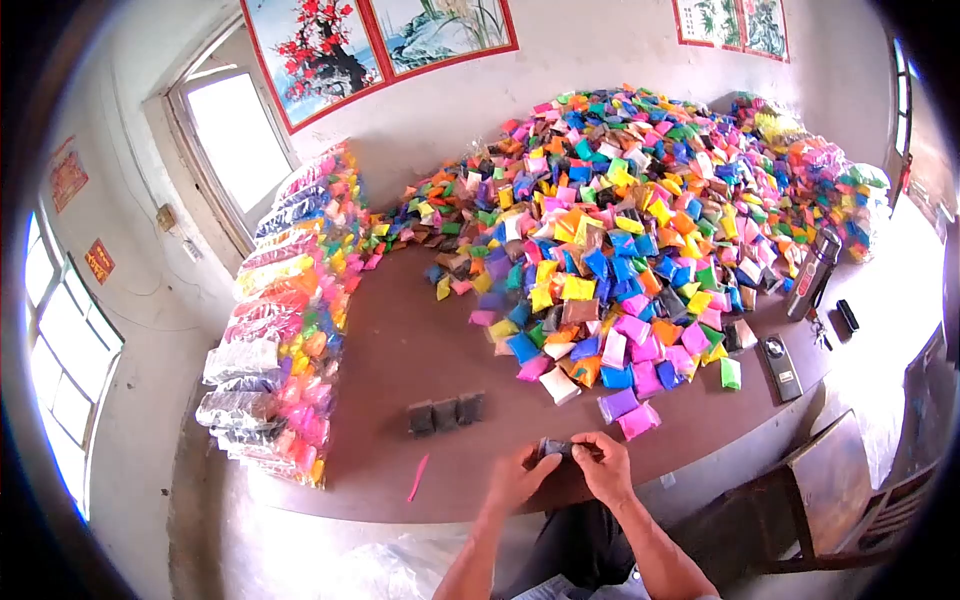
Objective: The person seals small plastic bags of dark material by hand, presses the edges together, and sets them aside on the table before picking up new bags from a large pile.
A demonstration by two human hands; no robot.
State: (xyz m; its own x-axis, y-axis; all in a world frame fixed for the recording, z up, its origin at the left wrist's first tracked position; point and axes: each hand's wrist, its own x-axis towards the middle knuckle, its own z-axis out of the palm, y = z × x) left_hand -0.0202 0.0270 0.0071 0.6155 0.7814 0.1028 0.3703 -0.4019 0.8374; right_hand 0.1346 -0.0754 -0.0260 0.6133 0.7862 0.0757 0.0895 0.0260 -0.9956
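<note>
Pale walls with red-bordered pictures [447,32] stood behind a brown bench [385,350], and a window [65,365] let in light on the left. Across the middle and right of the bench, up toward its far edge, rose a large heap of small colourful packets [600,230]. Along its left edge lay a long stack of filled plastic bags [285,320]. Near the right edge were a flask [814,275] and a dark, flat device [781,368]. At the near edge, the left hand [516,476] and the right hand [603,466] both held a small dark packet [556,448] between their fingers, each hand nearly closed on it. Three dark packets [445,413] lay in a row just beyond the left hand, with a pink strip [418,478] nearer the front edge.
</note>
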